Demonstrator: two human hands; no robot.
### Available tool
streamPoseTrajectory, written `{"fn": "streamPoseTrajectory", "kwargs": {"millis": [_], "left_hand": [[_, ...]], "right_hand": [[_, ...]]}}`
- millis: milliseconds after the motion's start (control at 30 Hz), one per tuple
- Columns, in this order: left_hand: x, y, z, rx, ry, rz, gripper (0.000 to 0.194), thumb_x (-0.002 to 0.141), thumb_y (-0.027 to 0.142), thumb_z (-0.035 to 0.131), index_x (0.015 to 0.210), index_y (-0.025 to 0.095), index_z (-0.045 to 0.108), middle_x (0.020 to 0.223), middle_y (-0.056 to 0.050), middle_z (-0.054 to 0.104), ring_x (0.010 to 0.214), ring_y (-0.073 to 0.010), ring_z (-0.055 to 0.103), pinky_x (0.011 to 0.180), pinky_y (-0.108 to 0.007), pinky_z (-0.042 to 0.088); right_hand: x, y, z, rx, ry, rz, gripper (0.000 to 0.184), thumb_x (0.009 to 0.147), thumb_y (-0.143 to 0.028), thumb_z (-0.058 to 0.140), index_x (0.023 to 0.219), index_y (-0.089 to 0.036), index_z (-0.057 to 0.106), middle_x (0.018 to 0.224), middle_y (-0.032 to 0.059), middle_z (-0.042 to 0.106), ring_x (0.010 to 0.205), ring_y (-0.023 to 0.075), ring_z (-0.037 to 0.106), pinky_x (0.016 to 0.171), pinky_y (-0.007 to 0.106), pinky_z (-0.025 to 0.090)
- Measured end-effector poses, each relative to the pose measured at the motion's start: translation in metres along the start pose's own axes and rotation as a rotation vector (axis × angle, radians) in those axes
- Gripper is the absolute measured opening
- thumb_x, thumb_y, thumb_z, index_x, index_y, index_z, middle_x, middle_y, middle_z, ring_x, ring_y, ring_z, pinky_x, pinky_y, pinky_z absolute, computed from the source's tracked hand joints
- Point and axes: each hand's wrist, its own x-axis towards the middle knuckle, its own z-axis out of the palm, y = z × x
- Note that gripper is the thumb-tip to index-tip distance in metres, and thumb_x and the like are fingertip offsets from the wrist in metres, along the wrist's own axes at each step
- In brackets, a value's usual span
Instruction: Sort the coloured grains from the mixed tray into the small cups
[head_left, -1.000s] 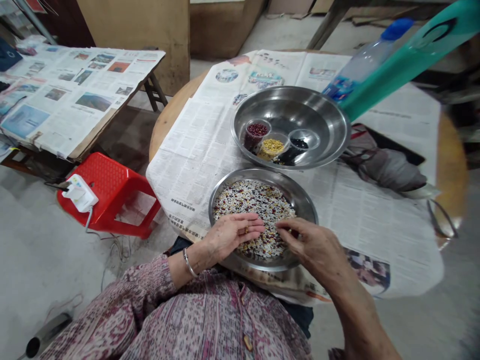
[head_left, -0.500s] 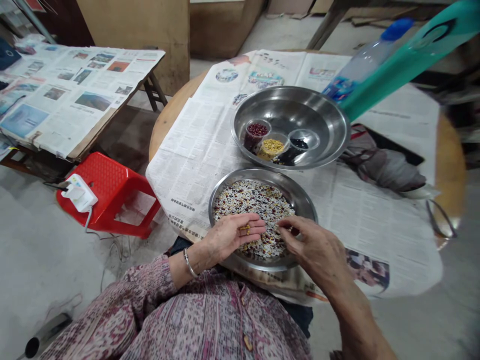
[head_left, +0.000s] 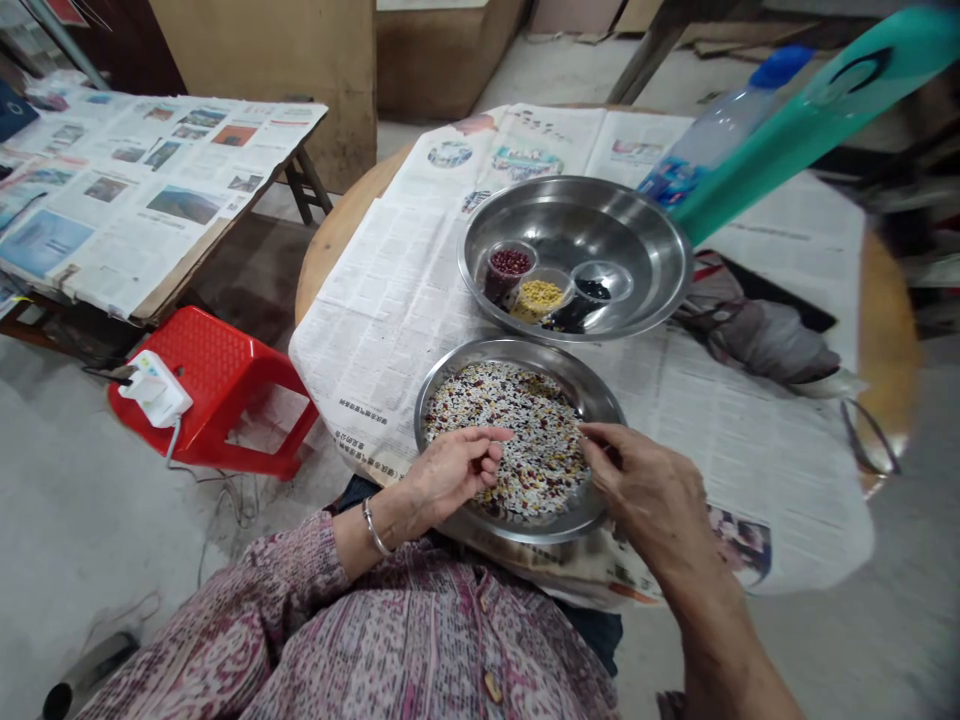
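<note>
A shallow steel basin [head_left: 517, 350] in front of me holds white grains mixed with red, yellow and black beans [head_left: 502, 400]. Above its left part, my left hand [head_left: 457, 470] has its fingers curled over the palm; the yellow beans seen there a moment ago are now hidden. Over the right rim, my right hand [head_left: 637, 475] pinches thumb and fingertips together, and whatever is between them is too small to make out. Behind sits a larger steel basin [head_left: 652, 235] with clear cups of red beans [head_left: 511, 263], yellow beans [head_left: 541, 296] and black beans [head_left: 597, 287].
Newspaper [head_left: 375, 300] covers the round table. A water bottle [head_left: 705, 140], a green long object [head_left: 810, 130] and a grey cloth bundle [head_left: 772, 330] lie right of the large basin. A red stool [head_left: 217, 390] bearing a white power strip [head_left: 156, 388] stands left.
My left hand's fingers have curled in from a flat palm that showed yellow beans. My right hand has shifted slightly right, away from the left, still pinched.
</note>
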Motion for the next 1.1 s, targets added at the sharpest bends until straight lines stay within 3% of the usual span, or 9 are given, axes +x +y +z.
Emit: {"fn": "streamPoseTrajectory", "kwargs": {"millis": [167, 333, 567, 833, 1100], "left_hand": [[0.001, -0.001, 0.0, -0.006, 0.004, -0.009, 0.028, 0.08, -0.008, 0.044, 0.093, 0.005, 0.066, 0.074, -0.004, 0.056, 0.055, -0.0024, 0.047, 0.049, -0.013, 0.034], [0.0, 0.0, -0.001, 0.002, 0.036, 0.011, 0.038, 0.07, -0.012, 0.043, 0.093, 0.006, 0.066, 0.076, -0.004, 0.058, 0.059, -0.0039, 0.051, 0.056, -0.015, 0.04], [-0.002, 0.0, -0.002, 0.0, 0.041, 0.016, 0.03, 0.073, -0.007, 0.047, 0.092, 0.006, 0.067, 0.075, -0.004, 0.059, 0.06, -0.0047, 0.052, 0.058, -0.016, 0.041], [-0.002, 0.0, -0.003, -0.009, 0.038, 0.023, 0.031, 0.075, -0.008, 0.044, 0.091, 0.005, 0.067, 0.074, -0.004, 0.059, 0.057, -0.0041, 0.053, 0.058, -0.015, 0.042], [-0.002, -0.002, 0.004, 0.01, 0.021, 0.024, 0.028, 0.078, -0.006, 0.045, 0.091, 0.005, 0.067, 0.078, -0.006, 0.062, 0.062, -0.0068, 0.058, 0.063, -0.017, 0.047]], "right_hand": [[0.014, -0.008, 0.016, -0.047, 0.011, -0.13, 0.028, 0.092, -0.027, 0.044, 0.098, -0.018, 0.07, 0.096, 0.0098, 0.072, 0.084, 0.0228, 0.066, 0.077, 0.035, 0.05], [0.03, -0.014, 0.026, -0.088, 0.035, -0.155, 0.027, 0.091, -0.022, 0.043, 0.095, -0.017, 0.07, 0.094, 0.0109, 0.071, 0.086, 0.0233, 0.064, 0.078, 0.036, 0.049], [0.035, -0.008, 0.032, -0.148, -0.014, -0.196, 0.028, 0.093, -0.024, 0.044, 0.095, -0.017, 0.071, 0.093, 0.0094, 0.071, 0.084, 0.0224, 0.064, 0.076, 0.034, 0.048], [0.021, -0.004, 0.022, -0.043, -0.014, -0.101, 0.029, 0.093, -0.03, 0.046, 0.098, -0.019, 0.072, 0.1, 0.0084, 0.072, 0.086, 0.0222, 0.067, 0.075, 0.034, 0.049], [0.018, -0.012, 0.009, 0.363, -0.034, 0.088, 0.029, 0.083, -0.041, 0.056, 0.09, -0.019, 0.073, 0.087, 0.0066, 0.074, 0.073, 0.0193, 0.066, 0.071, 0.032, 0.05]]}}
